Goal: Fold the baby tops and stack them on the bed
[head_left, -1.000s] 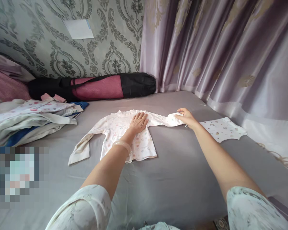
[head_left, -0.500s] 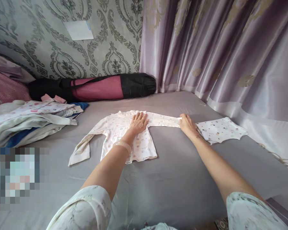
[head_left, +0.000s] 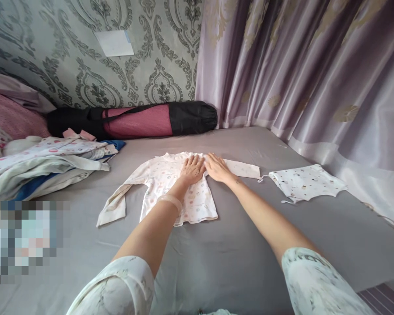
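A small white long-sleeved shirt (head_left: 164,175) with a faint print lies spread on the grey bed sheet (head_left: 249,245). My left hand (head_left: 193,169) rests flat on its upper right chest, fingers stretched out, with a pale bangle (head_left: 170,201) on the wrist. Close beside it, my right hand (head_left: 217,167) lies flat with extended fingers where the right-hand sleeve joins the body. That sleeve (head_left: 244,168) stretches straight out past my hand. On the other side, the left-hand sleeve (head_left: 114,205) bends down toward me.
A folded white printed garment (head_left: 310,183) with thin ties lies to the right. Piled clothes (head_left: 52,164) are at the left. A black and pink rolled bag (head_left: 138,120) lies along the patterned wall. Purple curtains (head_left: 282,78) hang at the right. A patch at lower left is blurred.
My right hand has let go of the sleeve's cuff end and moved left to the shoulder, its fingers now flat. The left hand stays on the chest. The view has shifted slightly.
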Demonstrator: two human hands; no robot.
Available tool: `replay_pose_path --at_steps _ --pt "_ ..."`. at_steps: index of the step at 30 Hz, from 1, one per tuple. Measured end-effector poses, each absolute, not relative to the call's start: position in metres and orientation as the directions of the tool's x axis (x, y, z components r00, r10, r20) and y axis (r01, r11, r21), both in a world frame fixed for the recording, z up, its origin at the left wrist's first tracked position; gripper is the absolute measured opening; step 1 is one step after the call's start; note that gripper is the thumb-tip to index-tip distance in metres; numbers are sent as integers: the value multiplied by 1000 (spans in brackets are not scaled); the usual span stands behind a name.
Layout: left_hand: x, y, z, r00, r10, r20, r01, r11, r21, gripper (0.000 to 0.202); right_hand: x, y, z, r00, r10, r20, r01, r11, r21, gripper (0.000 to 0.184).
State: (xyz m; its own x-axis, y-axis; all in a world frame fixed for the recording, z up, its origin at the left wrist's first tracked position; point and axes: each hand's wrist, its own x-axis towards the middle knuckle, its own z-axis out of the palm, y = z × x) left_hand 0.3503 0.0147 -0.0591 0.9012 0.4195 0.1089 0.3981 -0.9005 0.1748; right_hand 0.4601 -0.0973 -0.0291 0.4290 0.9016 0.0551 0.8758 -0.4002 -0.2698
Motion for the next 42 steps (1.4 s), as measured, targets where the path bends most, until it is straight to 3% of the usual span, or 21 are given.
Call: replay_pose_path --at_steps 5,14,36,38,42 --pt "350 14 -57 904 420 76 405 -901 155 56 447 -78 -39 442 895 -60 826 -432 -361 67" --pt "348 11 -56 894 435 109 416 -895 159 59 470 -127 -43 560 825 -78 799 -563 -211 65" --pt "349 11 -53 899 433 68 420 -895 147 60 506 -183 -35 806 578 -130 577 -815 -43 67" --pt "349 10 -49 901 431 46 417 -892 175 60 500 -176 -30 797 595 -105 596 -802 -19 63" --pt "344 2 -34 862 506 -30 497 -832 246 60 478 -145 -20 582 813 2 809 -579 -103 56"
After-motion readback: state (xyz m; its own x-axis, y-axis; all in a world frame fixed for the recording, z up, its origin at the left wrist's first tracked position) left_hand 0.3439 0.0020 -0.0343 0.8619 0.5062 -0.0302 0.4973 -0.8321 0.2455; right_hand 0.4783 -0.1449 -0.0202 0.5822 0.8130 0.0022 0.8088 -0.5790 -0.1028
